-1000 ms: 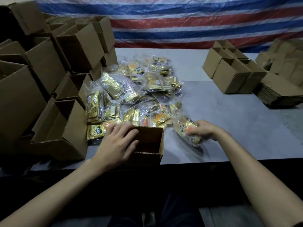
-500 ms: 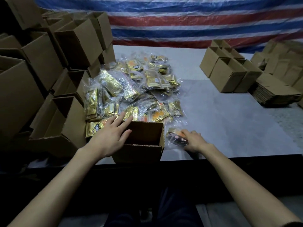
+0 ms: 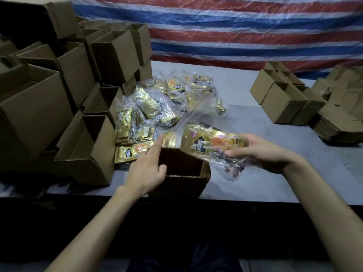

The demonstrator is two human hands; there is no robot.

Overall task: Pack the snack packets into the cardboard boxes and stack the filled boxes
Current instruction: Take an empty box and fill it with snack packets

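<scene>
A stack of empty boxes (image 3: 59, 85), openings facing forward, stands at the left edge of the table (image 3: 255, 173). Just beside it lies the pile of snack packets (image 3: 157, 107), gold pouches in clear bags. The left hand (image 3: 146, 171) lies against the left rim of the open box (image 3: 182, 173) at the near table edge. Its index finger is straight, the other fingers are loosely curled, and it holds nothing. The right hand (image 3: 261, 152) grips one bag of packets (image 3: 212, 142), fingers curled round it, above the box's far right corner. Further right stand a group of open boxes (image 3: 284, 103) and a stack of flat cardboard (image 3: 337, 126). A striped tarp (image 3: 235, 36) hangs behind.
</scene>
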